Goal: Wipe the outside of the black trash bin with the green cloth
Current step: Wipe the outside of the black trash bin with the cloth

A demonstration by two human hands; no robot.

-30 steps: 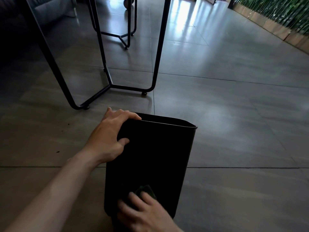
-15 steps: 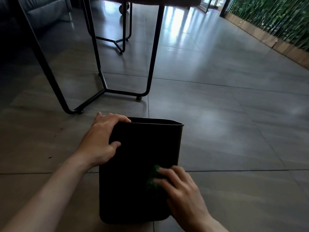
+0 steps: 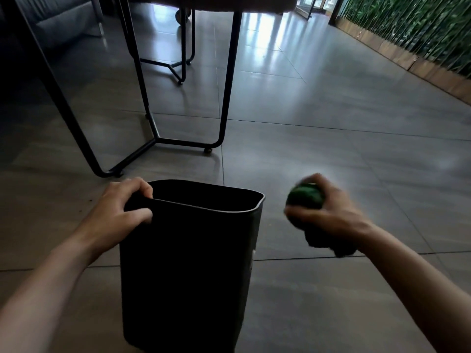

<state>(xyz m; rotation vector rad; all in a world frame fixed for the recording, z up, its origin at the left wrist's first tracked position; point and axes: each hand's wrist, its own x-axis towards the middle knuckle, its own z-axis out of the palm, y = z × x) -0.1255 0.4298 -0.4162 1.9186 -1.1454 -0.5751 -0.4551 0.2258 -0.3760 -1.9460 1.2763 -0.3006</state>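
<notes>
The black trash bin (image 3: 183,263) stands upright on the tiled floor just in front of me, its open mouth facing up. My left hand (image 3: 119,212) grips the bin's rim at its near left corner, fingers curled over the edge. My right hand (image 3: 323,212) is in the air to the right of the bin, apart from it, blurred with motion. It holds the bunched green cloth (image 3: 304,198), and a dark fold of the cloth hangs below the palm.
A table with black metal legs (image 3: 226,98) stands right behind the bin; its floor bar runs a little beyond the rim. A grey sofa (image 3: 58,24) is at the far left. A green plant wall with a wooden base (image 3: 418,54) runs along the right.
My right hand has lifted the green cloth off the bin's near side and swung out to the right. The bin's opening has come into view. My left hand keeps its hold on the rim.
</notes>
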